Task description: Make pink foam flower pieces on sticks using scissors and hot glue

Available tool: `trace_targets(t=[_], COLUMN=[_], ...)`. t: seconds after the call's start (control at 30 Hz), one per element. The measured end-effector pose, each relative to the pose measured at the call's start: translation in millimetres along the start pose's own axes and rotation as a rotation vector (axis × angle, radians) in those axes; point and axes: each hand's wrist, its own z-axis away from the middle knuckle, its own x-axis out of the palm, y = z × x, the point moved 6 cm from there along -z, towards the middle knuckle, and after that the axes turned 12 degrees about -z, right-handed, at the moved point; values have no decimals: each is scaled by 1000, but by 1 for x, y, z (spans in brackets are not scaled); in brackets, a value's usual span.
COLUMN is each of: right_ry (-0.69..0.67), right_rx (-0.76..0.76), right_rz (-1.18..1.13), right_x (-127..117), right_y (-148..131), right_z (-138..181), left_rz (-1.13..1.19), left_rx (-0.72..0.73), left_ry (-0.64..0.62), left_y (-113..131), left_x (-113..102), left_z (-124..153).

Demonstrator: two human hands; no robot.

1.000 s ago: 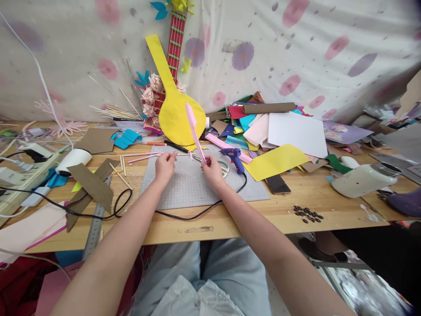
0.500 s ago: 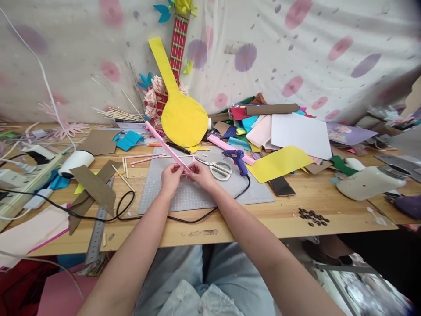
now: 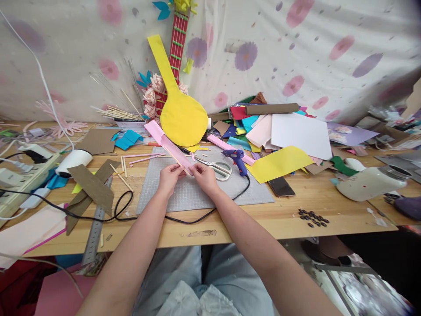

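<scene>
Between my two hands a long pink strip (image 3: 173, 150) slants up and away to the left, its broad face turned toward me and a thin pale edge along its lower side. My left hand (image 3: 170, 179) pinches the lower side near its close end. On the right of that end, my right hand (image 3: 204, 177) grips it between thumb and fingers. Under both hands lies a grey cutting mat (image 3: 158, 193). White-handled scissors (image 3: 221, 169) rest just beyond my right hand, and a blue glue gun (image 3: 237, 159) lies to their right.
A yellow banjo-shaped piece (image 3: 184, 116) leans at the back. A black cord (image 3: 194, 221) crosses the mat's front edge. To the right are a yellow sheet (image 3: 279, 163), a phone (image 3: 282, 187) and several dark beads (image 3: 313, 218). Brown strips (image 3: 94, 188) and a metal ruler (image 3: 95, 235) lie left.
The pink strip has been rolled in my hands, so its broad face now shows where mostly a narrow side showed before. Both hands stay in nearly the same place.
</scene>
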Motion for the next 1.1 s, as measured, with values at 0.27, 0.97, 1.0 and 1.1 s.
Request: trace_targets(t=[0.27,0.97,1.0,1.1], right_ry=[-32,-160,-170,-197], right_rx=[2,159,159,149], right_rz=[-11,-347,-341,-274], right_x=[4,14,14,13], right_y=[0,24,24,23], right_z=[1,-6,-6,-5], left_rz=[-59,-54,-27,60], left_rx=[-4,15,26,63], left_ry=[62,-95,-85,-25], left_y=[2,2,3,5], left_x=[-2,2,1,-2], left_z=[1,1,1,-1])
